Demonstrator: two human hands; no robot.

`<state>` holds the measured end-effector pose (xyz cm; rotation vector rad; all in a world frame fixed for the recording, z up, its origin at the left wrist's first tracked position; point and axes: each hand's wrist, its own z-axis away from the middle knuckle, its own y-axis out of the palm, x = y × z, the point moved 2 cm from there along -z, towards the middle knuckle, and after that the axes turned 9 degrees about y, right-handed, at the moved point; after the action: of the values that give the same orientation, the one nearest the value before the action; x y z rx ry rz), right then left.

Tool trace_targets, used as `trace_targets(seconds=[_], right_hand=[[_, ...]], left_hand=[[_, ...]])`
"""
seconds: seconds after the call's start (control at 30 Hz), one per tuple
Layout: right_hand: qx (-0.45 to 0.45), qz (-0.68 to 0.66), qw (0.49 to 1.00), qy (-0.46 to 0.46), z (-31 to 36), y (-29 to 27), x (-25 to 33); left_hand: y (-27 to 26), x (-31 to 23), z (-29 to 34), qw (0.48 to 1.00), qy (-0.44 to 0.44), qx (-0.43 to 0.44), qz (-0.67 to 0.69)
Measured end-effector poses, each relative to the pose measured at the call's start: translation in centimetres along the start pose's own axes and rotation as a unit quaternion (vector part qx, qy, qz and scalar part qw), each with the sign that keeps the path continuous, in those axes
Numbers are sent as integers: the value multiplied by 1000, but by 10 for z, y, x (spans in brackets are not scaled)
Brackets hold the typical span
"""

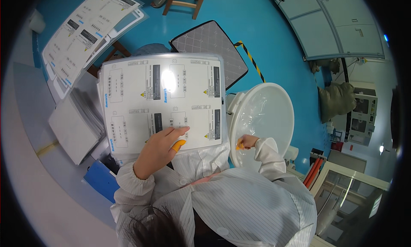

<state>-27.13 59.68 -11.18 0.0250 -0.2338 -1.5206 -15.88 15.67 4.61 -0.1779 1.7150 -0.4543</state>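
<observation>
My left hand (pixel 159 149) lies on a stack of white printed sheets (pixel 192 82) in front of me, fingers stretched out and a yellow finger cot on the thumb. The top sheet is glossy, with repeated label layouts of black blocks, blue marks and small yellow triangles. To the right, my right hand (pixel 247 142) is over the near left part of a large round white bin (pixel 290 114). Its fingers, also with yellow cots, are pinched together; whatever they may hold is too small to make out. Crumpled clear film (pixel 257 112) lies inside the bin.
More printed sheets (pixel 81 37) rest on a white tray at the far left. Below them are a pile of grey-white sheets (pixel 77 123) and a blue folder (pixel 102 180). A grey quilted board (pixel 209 48) lies beyond the stack. A wooden stool (pixel 184 4) and grey cabinets (pixel 317 28) stand farther off.
</observation>
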Motion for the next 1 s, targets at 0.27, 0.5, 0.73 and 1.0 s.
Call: trace_targets(seconds=[0.27, 0.5, 0.73, 1.0], right_hand=[[-514, -314, 796, 45, -33, -17, -72], [-334, 14, 931, 144, 73, 1, 54], [-643, 82, 755, -100, 132, -45, 124], [-569, 333, 744, -106, 77, -144, 89]], left_hand=[[0, 0, -4, 1000, -5, 0, -5], [-5, -2, -6, 999, -41, 9, 13], [-5, -1, -7, 998, -53, 5, 25], [-12, -3, 6, 996, -91, -9, 24]])
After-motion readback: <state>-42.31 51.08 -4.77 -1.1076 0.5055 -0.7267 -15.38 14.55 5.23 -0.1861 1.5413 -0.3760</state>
